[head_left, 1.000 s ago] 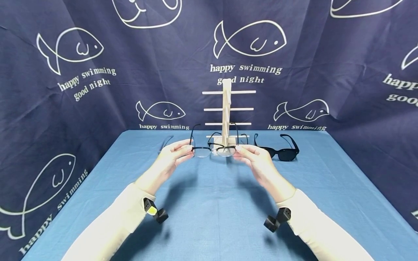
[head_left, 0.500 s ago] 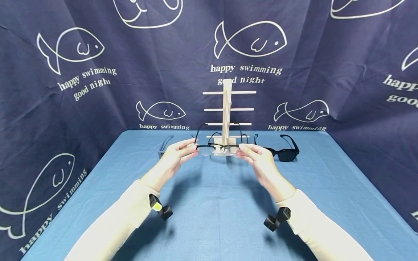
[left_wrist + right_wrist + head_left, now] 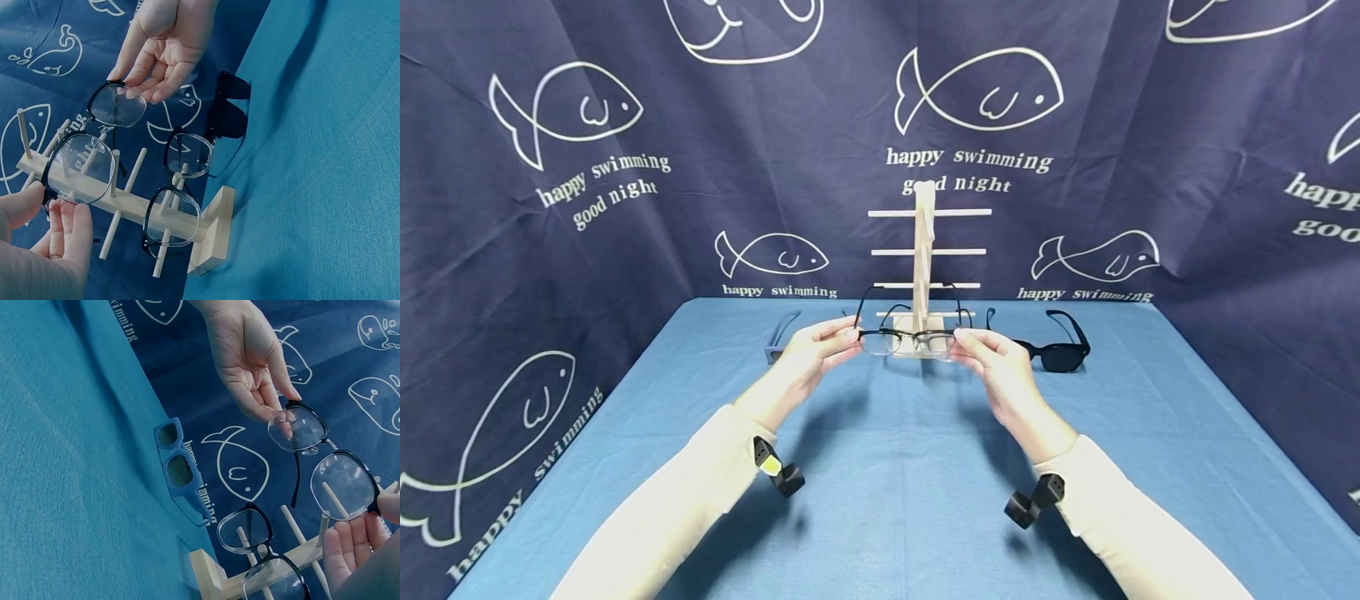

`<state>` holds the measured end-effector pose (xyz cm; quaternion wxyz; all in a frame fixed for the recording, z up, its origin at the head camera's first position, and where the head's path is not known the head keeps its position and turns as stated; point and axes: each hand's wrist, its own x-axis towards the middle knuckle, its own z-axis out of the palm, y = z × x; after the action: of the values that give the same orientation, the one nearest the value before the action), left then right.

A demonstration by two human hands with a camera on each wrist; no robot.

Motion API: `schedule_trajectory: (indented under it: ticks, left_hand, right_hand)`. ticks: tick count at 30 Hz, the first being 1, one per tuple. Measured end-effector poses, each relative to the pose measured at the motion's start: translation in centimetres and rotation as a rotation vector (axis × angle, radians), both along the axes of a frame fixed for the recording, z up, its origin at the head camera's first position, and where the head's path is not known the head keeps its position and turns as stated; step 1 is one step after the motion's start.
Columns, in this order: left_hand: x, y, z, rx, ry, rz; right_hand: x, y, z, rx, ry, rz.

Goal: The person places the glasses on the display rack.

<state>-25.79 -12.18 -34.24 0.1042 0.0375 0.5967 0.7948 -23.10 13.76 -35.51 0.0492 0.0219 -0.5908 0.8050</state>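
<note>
My left hand [image 3: 808,354] and right hand [image 3: 996,362] pinch the two outer ends of a pair of black half-rim eyeglasses [image 3: 878,342] with clear lenses. The glasses are raised off the table, front towards me, with unfolded arms pointing at a wooden eyewear stand [image 3: 922,250]. Both wrist views show thumb and fingers at the frame corners, the left hand [image 3: 56,244] on one side and the right hand [image 3: 169,53] on the other. Whether the arms touch a rung, I cannot tell. Second dark-topped clear eyeglasses [image 3: 173,215] sit on the stand's lowest rung, partly hidden in the head view.
Black sunglasses [image 3: 1063,358] lie on the blue tablecloth [image 3: 895,500] right of the stand, partly behind my right hand. Blue sunglasses [image 3: 179,470] lie to its left. Several rungs stick out sideways from the stand. A dark fish-print curtain [image 3: 820,167] hangs behind.
My left hand has moved right, and the held eyeglasses have shifted right with it, now more centred before the stand. The right hand has moved slightly right. Both hands keep their hold.
</note>
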Motion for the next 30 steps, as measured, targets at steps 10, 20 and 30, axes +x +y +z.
schedule_trajectory:
  ticks: [10, 20, 30]
  left_hand:
    - [-0.5, 0.5, -0.1, -0.006, 0.002, 0.003]
    - [-1.1, 1.1, -0.4, -0.013, 0.029, 0.018]
    - [-1.4, 1.6, -0.8, -0.004, 0.043, 0.042]
  right_hand:
    - [-0.5, 0.3, -0.4, -0.022, 0.021, -0.016]
    - [-1.0, 0.7, -0.5, -0.021, 0.006, -0.029]
    - [-1.3, 0.7, -0.9, -0.005, -0.012, -0.04]
